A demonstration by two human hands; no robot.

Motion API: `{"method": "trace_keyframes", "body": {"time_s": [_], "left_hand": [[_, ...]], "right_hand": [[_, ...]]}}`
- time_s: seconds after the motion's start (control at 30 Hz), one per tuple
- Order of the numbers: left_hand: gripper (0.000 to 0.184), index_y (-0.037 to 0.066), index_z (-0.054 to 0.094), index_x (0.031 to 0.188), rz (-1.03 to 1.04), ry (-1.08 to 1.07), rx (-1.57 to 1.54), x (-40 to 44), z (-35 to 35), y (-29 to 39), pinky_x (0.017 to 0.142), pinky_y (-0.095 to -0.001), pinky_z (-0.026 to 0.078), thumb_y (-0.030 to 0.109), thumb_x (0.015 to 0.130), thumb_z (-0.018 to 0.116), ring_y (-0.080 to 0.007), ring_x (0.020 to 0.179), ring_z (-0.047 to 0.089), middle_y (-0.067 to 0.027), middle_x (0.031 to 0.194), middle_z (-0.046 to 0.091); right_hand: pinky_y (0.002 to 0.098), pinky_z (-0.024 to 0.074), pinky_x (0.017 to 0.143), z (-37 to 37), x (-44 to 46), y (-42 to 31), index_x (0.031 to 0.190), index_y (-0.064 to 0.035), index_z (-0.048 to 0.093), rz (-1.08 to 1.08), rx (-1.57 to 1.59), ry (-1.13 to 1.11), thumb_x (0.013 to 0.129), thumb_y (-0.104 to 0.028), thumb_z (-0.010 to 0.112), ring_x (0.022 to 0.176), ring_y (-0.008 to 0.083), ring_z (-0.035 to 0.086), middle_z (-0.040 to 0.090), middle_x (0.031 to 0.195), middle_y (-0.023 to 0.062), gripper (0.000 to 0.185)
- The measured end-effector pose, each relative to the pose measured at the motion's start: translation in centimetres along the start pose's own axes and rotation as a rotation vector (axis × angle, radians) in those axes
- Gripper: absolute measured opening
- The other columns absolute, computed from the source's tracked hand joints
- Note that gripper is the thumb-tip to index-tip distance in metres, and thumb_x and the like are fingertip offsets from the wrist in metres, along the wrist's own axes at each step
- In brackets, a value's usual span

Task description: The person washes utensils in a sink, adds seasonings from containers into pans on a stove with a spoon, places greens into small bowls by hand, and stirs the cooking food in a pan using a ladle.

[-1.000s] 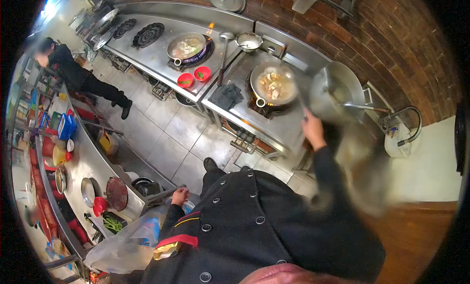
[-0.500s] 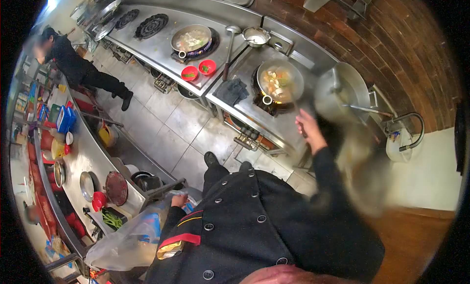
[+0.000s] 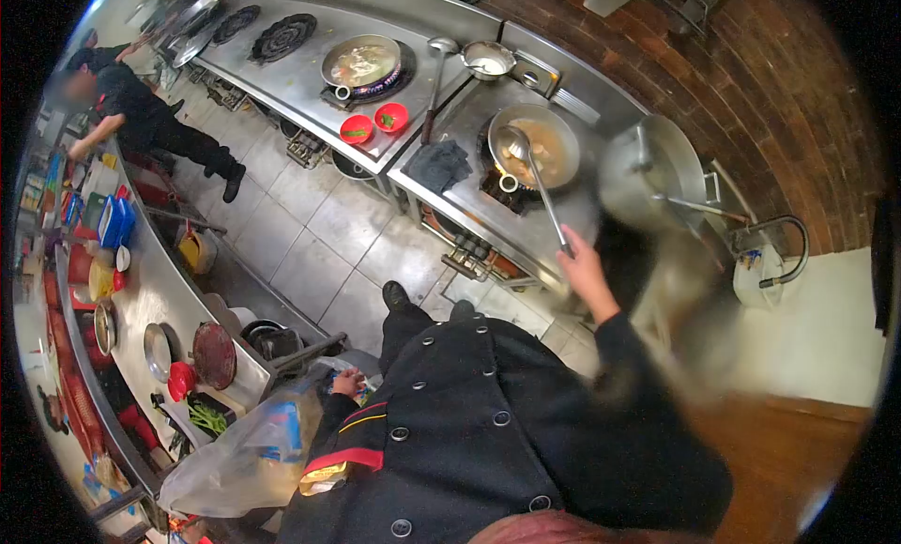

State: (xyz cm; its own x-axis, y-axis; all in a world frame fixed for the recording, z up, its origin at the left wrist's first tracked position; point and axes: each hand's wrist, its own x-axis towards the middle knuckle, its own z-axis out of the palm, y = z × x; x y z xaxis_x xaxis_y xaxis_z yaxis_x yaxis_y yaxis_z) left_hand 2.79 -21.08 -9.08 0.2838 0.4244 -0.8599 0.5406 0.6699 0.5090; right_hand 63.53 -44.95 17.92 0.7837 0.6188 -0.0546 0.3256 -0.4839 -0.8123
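Note:
My right hand (image 3: 587, 274) is wrapped round the dark handle of a metal ladle (image 3: 542, 183). The ladle's bowl lies in a round pan (image 3: 563, 123) of brownish broth with pieces in it, on the nearer burner. By the left side of my coat is my left hand (image 3: 348, 383), its fingers curled; whether it holds anything is too small to tell. A clear plastic bag (image 3: 246, 450) hangs just beside it.
A second pan (image 3: 361, 62) cooks over a flame, near red bowls (image 3: 392, 118), a dark cloth (image 3: 438, 166) and another ladle (image 3: 435, 93). A large pot (image 3: 657, 164) stands right. Another person (image 3: 141, 103) is at the far-left counter (image 3: 202, 305).
The ladle, blurred before, now shows clearly with its bowl in the nearer pan. The co-worker's arm reaches down to the left counter, and a further person shows behind.

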Motion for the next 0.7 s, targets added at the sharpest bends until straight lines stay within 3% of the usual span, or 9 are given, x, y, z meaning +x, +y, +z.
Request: {"method": "trace_keyframes", "body": {"time_s": [0.07,0.1,0.17,0.27,0.33,0.43,0.57,0.63,0.7], "left_hand": [[0.028,0.008,0.055,0.110,-0.046,0.026,-0.147,-0.2,-0.5,0.1,0.047,-0.0355,0.050,0.015,0.085,0.066,-0.0202,0.059,0.062,-0.0067,0.087,0.066],[0.025,0.009,0.056,0.108,-0.046,0.053,-0.034,-0.4,-0.2,0.6,0.046,-0.0363,0.049,0.015,0.086,0.066,-0.0205,0.060,0.062,-0.0064,0.087,0.066],[0.023,0.009,0.056,0.106,-0.037,0.074,0.090,-0.6,0.6,2.6,0.046,-0.0372,0.049,0.016,0.086,0.065,-0.0208,0.061,0.062,-0.0062,0.087,0.066],[0.022,0.010,0.056,0.106,0.037,0.039,0.317,-1.2,0.1,3.8,0.048,-0.0383,0.049,0.017,0.087,0.064,-0.0217,0.065,0.064,-0.0060,0.087,0.066],[0.023,0.012,0.056,0.109,-0.010,0.056,0.102,-0.7,-0.1,4.7,0.052,-0.0384,0.049,0.018,0.088,0.064,-0.0196,0.069,0.065,-0.0042,0.089,0.067],[0.025,0.015,0.056,0.113,-0.027,0.043,0.034,-0.3,-0.1,5.8,0.052,-0.0374,0.049,0.018,0.089,0.063,-0.0170,0.072,0.067,-0.0025,0.093,0.068],[0.026,0.014,0.055,0.114,0.001,0.061,-0.023,-0.2,-0.2,5.2,0.048,-0.0353,0.048,0.018,0.089,0.063,-0.0178,0.069,0.067,-0.0024,0.090,0.068],[0.026,0.014,0.055,0.114,0.011,0.063,-0.026,-0.7,-0.3,4.5,0.047,-0.0345,0.048,0.019,0.089,0.063,-0.0180,0.068,0.067,-0.0023,0.089,0.067],[0.023,0.013,0.055,0.111,0.025,0.069,0.066,-1.8,-0.2,4.1,0.046,-0.0345,0.048,0.021,0.091,0.061,-0.0190,0.065,0.066,-0.0033,0.087,0.067]], "right_hand": [[0.0318,0.0495,0.061,0.8,0.0,-0.2,0.139,-0.0143,0.049,0.134,0.030,-0.058,0.084,-0.007,0.063,0.059,0.0162,0.058,0.064,0.083,0.0080,0.057],[0.0311,0.0488,0.059,0.9,0.0,-0.3,0.139,-0.0141,0.049,0.277,0.052,-0.105,0.085,-0.006,0.062,0.058,0.0142,0.057,0.063,0.083,0.0059,0.057],[0.0301,0.0470,0.055,1.9,0.7,2.1,0.139,-0.0157,0.049,0.262,0.163,-0.096,0.085,-0.008,0.063,0.055,0.0108,0.054,0.062,0.080,0.0048,0.057],[0.0333,0.0502,0.064,2.9,1.5,2.6,0.140,-0.0167,0.048,0.351,0.078,-0.098,0.085,-0.011,0.063,0.064,0.0190,0.062,0.066,0.086,0.0107,0.057],[0.0365,0.0504,0.078,3.5,2.5,3.5,0.140,-0.0173,0.047,0.133,-0.113,0.031,0.085,-0.012,0.063,0.083,0.0291,0.066,0.067,0.098,0.0186,0.057],[0.0380,0.0472,0.088,3.4,3.8,3.8,0.140,-0.0172,0.047,0.217,-0.065,0.012,0.085,-0.013,0.064,0.099,0.0354,0.063,0.065,0.109,0.0230,0.058],[0.0383,0.0476,0.087,2.8,6.3,5.4,0.140,-0.0178,0.047,0.161,-0.177,0.060,0.085,-0.013,0.064,0.098,0.0351,0.063,0.065,0.109,0.0228,0.058],[0.0399,0.0478,0.088,1.8,7.3,6.1,0.139,-0.0171,0.048,0.177,0.001,0.160,0.084,-0.014,0.066,0.100,0.0373,0.063,0.064,0.110,0.0243,0.058],[0.0410,0.0485,0.087,0.0,8.0,6.1,0.138,-0.0154,0.050,0.195,-0.055,0.197,0.083,-0.015,0.067,0.099,0.0389,0.063,0.065,0.108,0.0248,0.057]]}}
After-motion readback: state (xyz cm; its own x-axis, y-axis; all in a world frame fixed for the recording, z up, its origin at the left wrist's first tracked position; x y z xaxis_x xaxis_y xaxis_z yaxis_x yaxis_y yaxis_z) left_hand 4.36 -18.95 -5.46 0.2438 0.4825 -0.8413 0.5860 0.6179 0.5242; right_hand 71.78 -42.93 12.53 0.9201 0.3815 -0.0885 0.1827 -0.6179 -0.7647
